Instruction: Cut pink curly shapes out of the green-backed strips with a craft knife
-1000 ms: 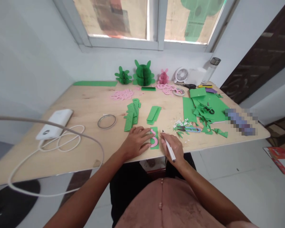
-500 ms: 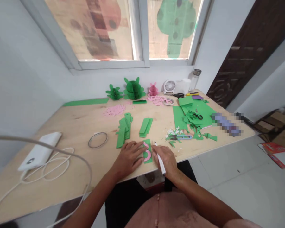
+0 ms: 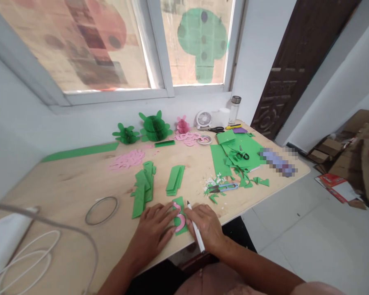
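Observation:
A small green paper strip (image 3: 179,200) lies near the table's front edge with a curved pink paper cutout (image 3: 181,223) on top of it. My left hand (image 3: 153,229) rests flat, fingers spread, the fingertips pressing on the cutout's left side. In my right hand (image 3: 208,225) is a white marker (image 3: 197,234), its dark tip pointing away from me, just right of the strip. The right fingertips are close to the strip's right edge; whether they touch it I cannot tell. Just beyond are a neat stack of green strips (image 3: 174,180) and a looser green pile (image 3: 143,188).
Blue thread snips (image 3: 229,187) lie by paper scraps on the right, near green sheets (image 3: 219,159) with black-handled scissors (image 3: 243,155). A metal ring (image 3: 102,223) and white cable (image 3: 49,256) are on the left. Paper figures (image 3: 156,128), a fan (image 3: 204,119) and a bottle (image 3: 234,110) line the wall.
The view has turned to the right, so the scene sits further left. Both hands keep nearly the same pose over the strip, the marker still in the right one.

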The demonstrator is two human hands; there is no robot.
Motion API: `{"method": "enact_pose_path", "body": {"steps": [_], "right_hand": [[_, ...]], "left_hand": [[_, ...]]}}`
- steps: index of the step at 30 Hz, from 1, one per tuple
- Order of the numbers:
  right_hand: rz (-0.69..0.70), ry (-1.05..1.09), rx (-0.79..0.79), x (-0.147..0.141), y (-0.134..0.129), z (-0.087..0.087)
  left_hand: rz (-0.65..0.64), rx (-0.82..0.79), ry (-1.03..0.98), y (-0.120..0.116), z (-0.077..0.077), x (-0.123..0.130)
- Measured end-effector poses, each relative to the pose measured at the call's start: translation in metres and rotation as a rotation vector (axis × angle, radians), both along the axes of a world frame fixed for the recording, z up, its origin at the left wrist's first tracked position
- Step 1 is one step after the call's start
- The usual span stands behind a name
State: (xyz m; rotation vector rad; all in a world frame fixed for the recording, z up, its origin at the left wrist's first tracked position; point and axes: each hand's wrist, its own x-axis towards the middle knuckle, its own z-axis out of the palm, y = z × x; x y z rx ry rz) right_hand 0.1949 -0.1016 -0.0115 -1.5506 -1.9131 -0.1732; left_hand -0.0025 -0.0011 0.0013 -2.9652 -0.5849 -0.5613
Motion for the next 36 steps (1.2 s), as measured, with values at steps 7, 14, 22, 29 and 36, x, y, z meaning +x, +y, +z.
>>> {"method": "enact_pose_path", "body": {"steps": [7, 14, 22, 29, 36], "right_hand": [[-0.012, 0.017, -0.034, -0.001, -0.001, 0.004], [-0.002, 0.025, -0.025, 0.0, -0.001, 0.004], [0.035, 0.057, -0.039, 0.001, 0.0, 0.004], [0.033, 0.052, -0.05, 0.001, 0.001, 0.007], [0.074, 0.076, -0.028, 0.004, 0.0, 0.005]], "left_hand": [[-0.01, 0.011, -0.005, 0.001, 0.0, -0.001], [-0.009, -0.002, -0.002, 0.002, 0.0, 0.0], [-0.004, 0.023, 0.0, 0.002, -0.001, -0.001], [-0.002, 0.001, -0.005, 0.001, 0.001, 0.0], [0.033, -0.076, 0.002, -0.003, 0.007, 0.004]]}}
